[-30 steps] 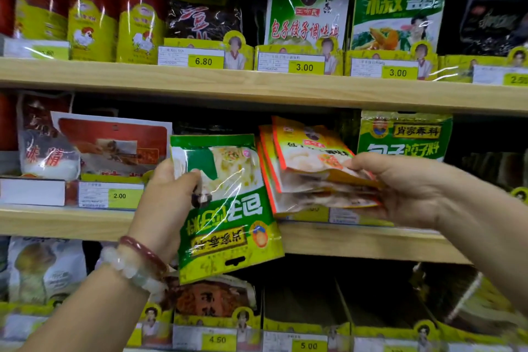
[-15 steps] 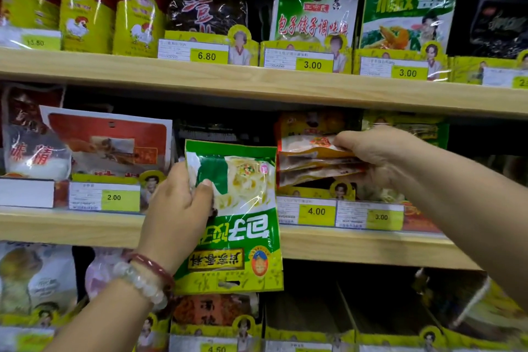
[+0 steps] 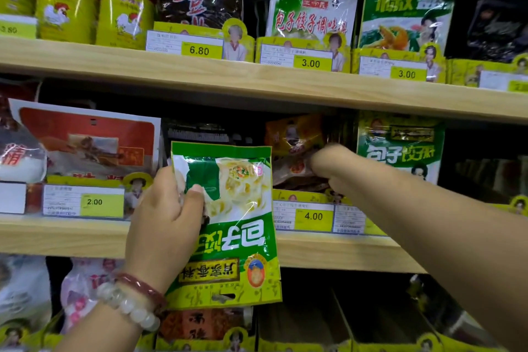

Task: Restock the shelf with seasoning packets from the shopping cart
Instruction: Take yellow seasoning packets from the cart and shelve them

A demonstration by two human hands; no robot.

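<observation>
My left hand grips a green seasoning packet by its left edge, held upside down in front of the middle shelf. My right hand reaches deep into the middle shelf, fingers curled on a stack of orange seasoning packets that lie behind the 4.00 price tag. The fingertips are hidden among the packets. A matching green packet stands upright on the shelf just right of my right hand.
Red-and-white packets stand at the left of the middle shelf behind a 2.00 tag. The upper shelf carries yellow tins, dark packets and green packets. Cardboard display trays sit on the shelf below.
My right hand has pushed the orange packets from in front of the shelf back into it, behind the 4.00 tag. My left hand with the green packet rose slightly.
</observation>
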